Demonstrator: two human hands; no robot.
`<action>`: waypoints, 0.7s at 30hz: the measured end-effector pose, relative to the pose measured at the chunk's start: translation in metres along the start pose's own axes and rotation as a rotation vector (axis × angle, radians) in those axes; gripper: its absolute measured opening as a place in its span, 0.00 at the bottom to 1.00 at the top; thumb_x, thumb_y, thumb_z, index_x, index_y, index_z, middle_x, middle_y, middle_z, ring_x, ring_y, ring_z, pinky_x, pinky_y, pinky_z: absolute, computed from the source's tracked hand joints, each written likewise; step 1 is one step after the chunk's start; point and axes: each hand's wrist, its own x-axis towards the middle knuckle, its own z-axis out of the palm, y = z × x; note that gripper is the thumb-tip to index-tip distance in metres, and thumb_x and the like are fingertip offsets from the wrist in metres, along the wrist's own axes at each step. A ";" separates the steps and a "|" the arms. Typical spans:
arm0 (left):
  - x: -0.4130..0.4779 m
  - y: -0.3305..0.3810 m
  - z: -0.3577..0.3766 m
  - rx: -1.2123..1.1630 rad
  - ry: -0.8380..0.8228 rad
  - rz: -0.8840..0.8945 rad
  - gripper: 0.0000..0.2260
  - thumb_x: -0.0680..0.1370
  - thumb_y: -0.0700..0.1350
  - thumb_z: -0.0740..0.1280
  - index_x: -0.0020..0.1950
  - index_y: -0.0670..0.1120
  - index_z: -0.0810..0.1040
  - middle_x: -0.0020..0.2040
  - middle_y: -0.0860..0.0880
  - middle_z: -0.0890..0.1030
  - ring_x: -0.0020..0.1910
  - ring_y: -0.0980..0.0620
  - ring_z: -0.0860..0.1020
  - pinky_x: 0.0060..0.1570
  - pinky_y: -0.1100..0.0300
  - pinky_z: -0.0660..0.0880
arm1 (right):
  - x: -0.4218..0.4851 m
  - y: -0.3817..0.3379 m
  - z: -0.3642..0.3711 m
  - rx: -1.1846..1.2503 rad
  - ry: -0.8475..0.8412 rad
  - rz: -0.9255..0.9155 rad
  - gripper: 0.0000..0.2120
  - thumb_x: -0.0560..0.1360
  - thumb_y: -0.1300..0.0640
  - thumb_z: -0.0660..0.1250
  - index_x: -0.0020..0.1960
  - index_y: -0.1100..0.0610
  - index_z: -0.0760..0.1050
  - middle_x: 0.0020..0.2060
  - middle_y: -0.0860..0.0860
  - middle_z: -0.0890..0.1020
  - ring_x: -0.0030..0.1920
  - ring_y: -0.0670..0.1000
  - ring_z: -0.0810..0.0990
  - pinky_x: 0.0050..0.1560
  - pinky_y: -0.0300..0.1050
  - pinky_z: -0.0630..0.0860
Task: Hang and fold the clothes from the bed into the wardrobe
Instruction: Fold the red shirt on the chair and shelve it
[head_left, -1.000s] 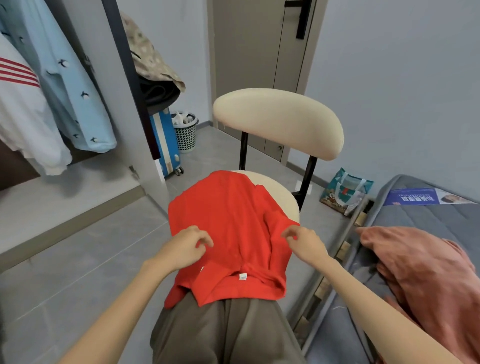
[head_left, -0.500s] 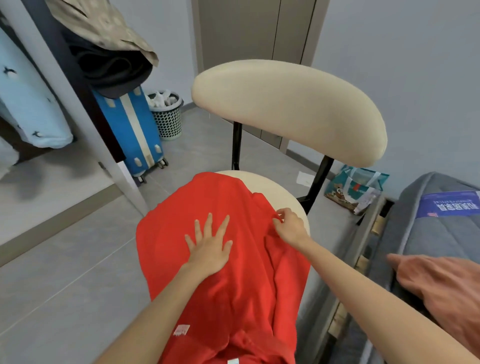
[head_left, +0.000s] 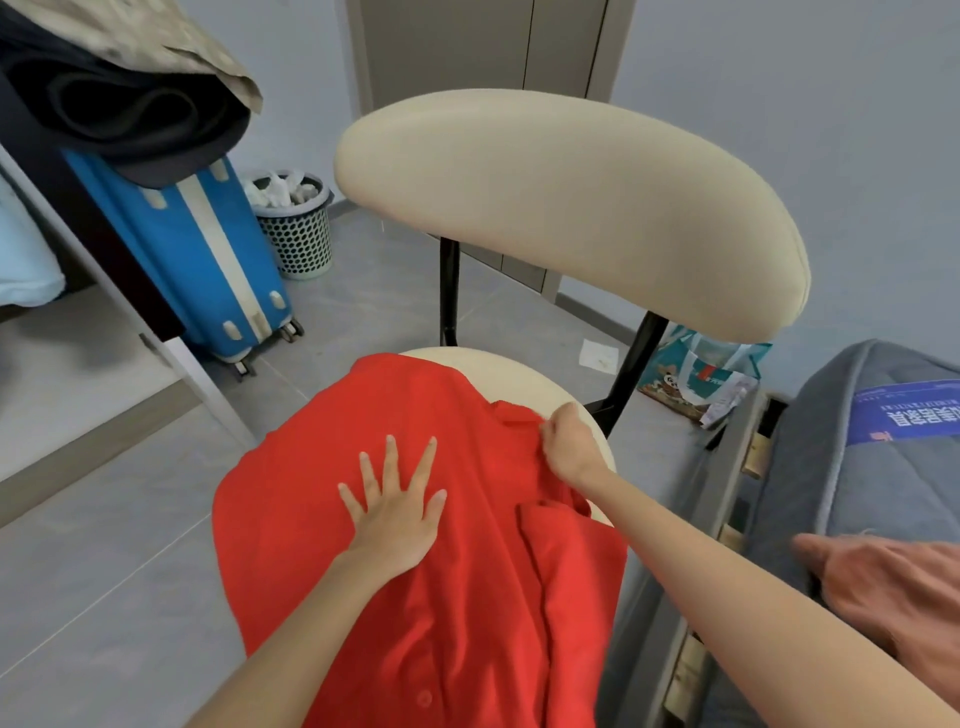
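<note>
- The red shirt (head_left: 441, 623) lies spread over the chair seat (head_left: 524, 379), its near end hanging off the front edge toward me.
- My left hand (head_left: 395, 519) rests flat on the middle of the shirt, fingers straight and fanned apart, holding nothing.
- My right hand (head_left: 569, 452) is at the shirt's right edge, fingers curled and pinching a fold of the red cloth (just where it meets the seat's rim).
- To my right a salmon garment (head_left: 893, 587) lies on the grey bed (head_left: 831, 467).
- A printed bag (head_left: 696, 379) sits on the floor between chair and bed.
- At left stands the wardrobe (head_left: 171, 374), with a blue suitcase (head_left: 197, 260) just beyond it and a mesh basket (head_left: 298, 234) beside that.
- The cream backrest (head_left: 571, 208) rises past the seat.
</note>
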 end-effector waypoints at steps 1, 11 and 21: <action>0.000 0.000 0.001 -0.005 -0.003 -0.015 0.27 0.82 0.59 0.47 0.74 0.64 0.32 0.77 0.45 0.31 0.75 0.37 0.33 0.70 0.35 0.36 | -0.002 0.002 -0.007 0.088 0.126 0.007 0.04 0.82 0.60 0.54 0.51 0.60 0.60 0.45 0.62 0.77 0.47 0.61 0.77 0.47 0.53 0.72; 0.004 0.003 0.014 0.168 -0.108 0.027 0.29 0.78 0.69 0.44 0.74 0.65 0.32 0.73 0.48 0.25 0.71 0.37 0.26 0.66 0.33 0.30 | -0.006 0.024 -0.021 -0.021 -0.117 0.252 0.19 0.78 0.53 0.61 0.63 0.64 0.60 0.58 0.60 0.76 0.58 0.61 0.76 0.59 0.56 0.73; 0.012 -0.009 0.013 0.105 -0.201 0.084 0.38 0.71 0.75 0.51 0.71 0.68 0.30 0.65 0.54 0.18 0.66 0.43 0.19 0.64 0.35 0.27 | 0.032 -0.025 -0.023 0.916 -0.139 0.325 0.22 0.71 0.60 0.75 0.63 0.56 0.75 0.49 0.55 0.81 0.43 0.51 0.82 0.43 0.45 0.79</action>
